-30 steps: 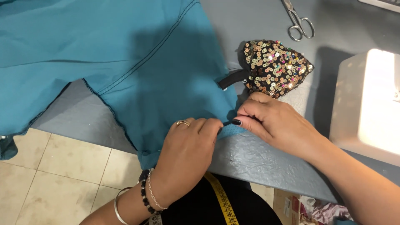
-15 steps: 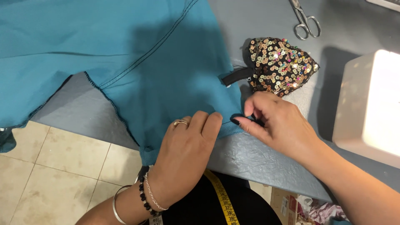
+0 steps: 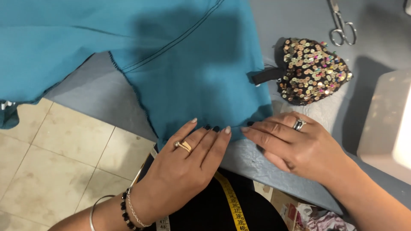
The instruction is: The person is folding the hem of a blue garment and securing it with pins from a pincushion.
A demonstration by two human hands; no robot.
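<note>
Left hand (image 3: 188,164) flat, pinning teal cloth (image 3: 201,81); right hand (image 3: 295,145) pinching its hem on bench (image 3: 252,158) — best kept taut, fold even.

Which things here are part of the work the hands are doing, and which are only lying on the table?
In use:
- teal fabric, its lower edge under both hands
- left hand, flat on the fabric
- right hand, fingertips at the edge

Lying about:
- sequined piece
- scissors
- yellow measuring tape
</note>
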